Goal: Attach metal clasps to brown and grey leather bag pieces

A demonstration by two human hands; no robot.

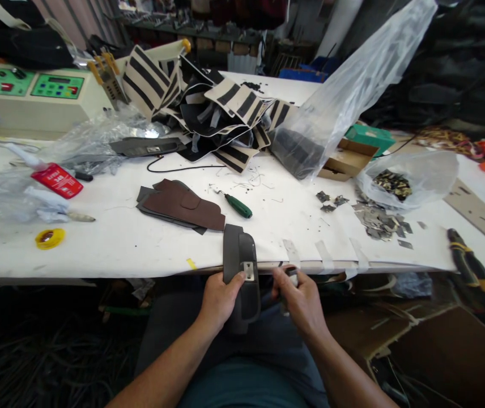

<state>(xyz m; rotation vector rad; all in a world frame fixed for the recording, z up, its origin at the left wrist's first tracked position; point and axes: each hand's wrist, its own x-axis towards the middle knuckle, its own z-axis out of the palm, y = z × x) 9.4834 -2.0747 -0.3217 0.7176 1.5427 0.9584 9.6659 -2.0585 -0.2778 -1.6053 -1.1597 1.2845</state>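
My left hand (222,297) grips a dark grey leather piece (234,243) by its left side, at the table's front edge. The piece stretches from the tabletop down over my lap. My left thumb rests beside a small light metal plate (249,271) set into it. To the right, apart from the piece, my right hand (300,294) is closed around a small object with a pale, greyish part showing; most of it is hidden by the fingers. Behind the grey piece lie brown and dark leather pieces (183,205) in a stack and a green-handled hook tool (237,205).
Striped pieces (234,102) are heaped at the back beside a clear plastic bag (353,73). Metal plates (381,222) and a bag of small fittings (395,184) lie right, near black-yellow pliers (469,260). A red glue bottle (59,180) and yellow tape roll (50,238) lie left.
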